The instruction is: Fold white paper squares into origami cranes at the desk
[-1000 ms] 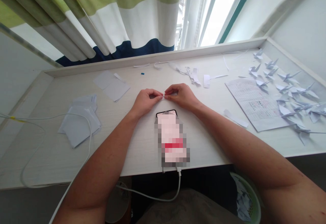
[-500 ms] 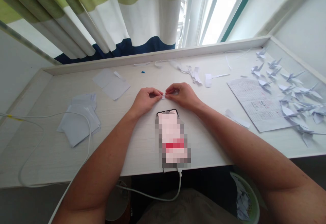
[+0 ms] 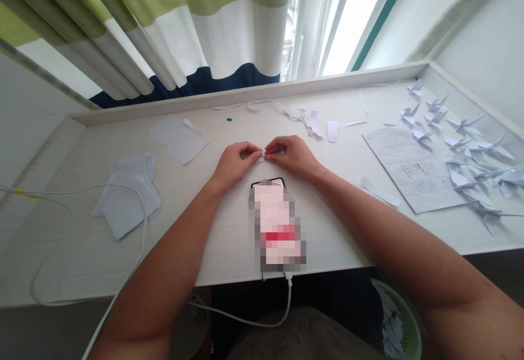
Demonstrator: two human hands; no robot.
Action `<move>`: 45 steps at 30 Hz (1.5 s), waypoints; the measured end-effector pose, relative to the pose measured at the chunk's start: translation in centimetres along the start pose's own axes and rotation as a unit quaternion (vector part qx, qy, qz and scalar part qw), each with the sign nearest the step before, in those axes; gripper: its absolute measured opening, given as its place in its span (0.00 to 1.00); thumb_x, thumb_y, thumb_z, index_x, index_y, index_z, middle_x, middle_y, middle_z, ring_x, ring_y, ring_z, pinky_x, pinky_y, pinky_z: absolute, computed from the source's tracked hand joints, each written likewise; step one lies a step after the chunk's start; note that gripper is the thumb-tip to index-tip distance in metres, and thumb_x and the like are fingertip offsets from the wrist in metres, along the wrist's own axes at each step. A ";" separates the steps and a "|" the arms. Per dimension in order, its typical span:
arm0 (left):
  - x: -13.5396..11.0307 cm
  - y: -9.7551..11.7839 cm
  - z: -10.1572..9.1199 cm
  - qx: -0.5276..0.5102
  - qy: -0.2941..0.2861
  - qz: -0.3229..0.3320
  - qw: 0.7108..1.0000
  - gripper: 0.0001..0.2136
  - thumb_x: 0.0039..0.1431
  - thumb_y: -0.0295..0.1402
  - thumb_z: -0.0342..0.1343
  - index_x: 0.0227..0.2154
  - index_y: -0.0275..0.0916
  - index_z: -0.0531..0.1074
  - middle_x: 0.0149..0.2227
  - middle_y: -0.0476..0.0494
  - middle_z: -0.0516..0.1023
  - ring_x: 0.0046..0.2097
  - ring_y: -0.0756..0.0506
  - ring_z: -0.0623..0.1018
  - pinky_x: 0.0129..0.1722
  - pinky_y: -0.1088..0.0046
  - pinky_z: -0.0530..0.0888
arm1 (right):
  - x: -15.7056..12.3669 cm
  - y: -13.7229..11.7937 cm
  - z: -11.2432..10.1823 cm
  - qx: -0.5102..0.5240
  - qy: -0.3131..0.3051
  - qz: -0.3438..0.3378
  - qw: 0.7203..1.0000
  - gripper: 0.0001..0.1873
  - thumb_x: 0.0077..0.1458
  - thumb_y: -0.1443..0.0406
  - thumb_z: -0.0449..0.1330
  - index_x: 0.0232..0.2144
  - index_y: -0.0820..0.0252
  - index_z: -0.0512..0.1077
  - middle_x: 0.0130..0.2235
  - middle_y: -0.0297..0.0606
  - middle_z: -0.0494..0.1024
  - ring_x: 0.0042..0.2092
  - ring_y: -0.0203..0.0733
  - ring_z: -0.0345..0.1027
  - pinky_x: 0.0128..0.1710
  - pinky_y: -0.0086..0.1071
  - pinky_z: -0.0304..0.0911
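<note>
Both hands meet at the middle of a pale wooden desk point(image 3: 213, 229). My left hand point(image 3: 235, 163) and my right hand point(image 3: 291, 156) each pinch one end of a small folded piece of white paper point(image 3: 261, 156), fingers curled and pressed on it just above the desk. Most of the paper is hidden by the fingertips. A phone point(image 3: 276, 223) lies right behind my wrists, plugged into a white cable point(image 3: 262, 316).
A stack of white paper squares point(image 3: 126, 196) lies at the left, two more sheets point(image 3: 180, 139) farther back. Several folded paper cranes point(image 3: 466, 153) and a printed sheet point(image 3: 413, 166) cover the right. Paper scraps point(image 3: 313, 123) lie near the back rim. A green bin point(image 3: 403, 322) stands under the desk.
</note>
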State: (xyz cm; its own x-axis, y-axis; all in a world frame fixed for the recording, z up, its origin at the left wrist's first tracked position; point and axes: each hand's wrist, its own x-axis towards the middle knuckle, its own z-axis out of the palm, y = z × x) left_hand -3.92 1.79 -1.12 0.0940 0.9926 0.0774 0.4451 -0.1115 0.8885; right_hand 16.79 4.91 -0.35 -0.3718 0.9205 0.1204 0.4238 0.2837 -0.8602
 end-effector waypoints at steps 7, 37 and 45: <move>0.0 -0.1 0.4 0.144 0.042 0.051 0.987 0.11 0.58 0.34 0.68 0.44 0.44 0.82 0.49 0.42 0.84 0.56 0.37 0.75 0.62 0.57 0.71 | -0.1 0.0 0.0 -0.002 0.000 -0.007 1.000 0.04 0.55 0.70 0.71 0.35 0.60 0.84 0.37 0.39 0.89 0.41 0.44 0.84 0.48 0.36 0.75; -0.2 -0.5 0.5 0.172 0.021 0.082 0.981 0.05 0.64 0.36 0.65 0.41 0.46 0.84 0.53 0.43 0.83 0.59 0.37 0.74 0.66 0.53 0.68 | 0.0 0.7 0.2 -0.015 0.002 -0.035 0.999 0.03 0.56 0.70 0.71 0.35 0.60 0.84 0.37 0.39 0.89 0.41 0.43 0.83 0.45 0.34 0.73; -0.4 -0.4 0.6 0.191 0.024 0.094 0.977 0.04 0.64 0.32 0.65 0.40 0.45 0.82 0.53 0.43 0.82 0.59 0.36 0.74 0.66 0.51 0.68 | -0.5 1.0 0.0 -0.029 0.039 -0.053 0.997 0.11 0.62 0.70 0.63 0.45 0.59 0.84 0.46 0.42 0.88 0.48 0.46 0.82 0.52 0.39 0.73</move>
State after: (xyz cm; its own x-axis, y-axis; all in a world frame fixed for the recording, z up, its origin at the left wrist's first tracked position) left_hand -3.59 1.43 -1.74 0.1695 0.9527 0.2521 0.7248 -0.2938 0.6232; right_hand 17.34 4.74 -1.26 -0.3534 0.9016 0.2495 0.4329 0.3941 -0.8107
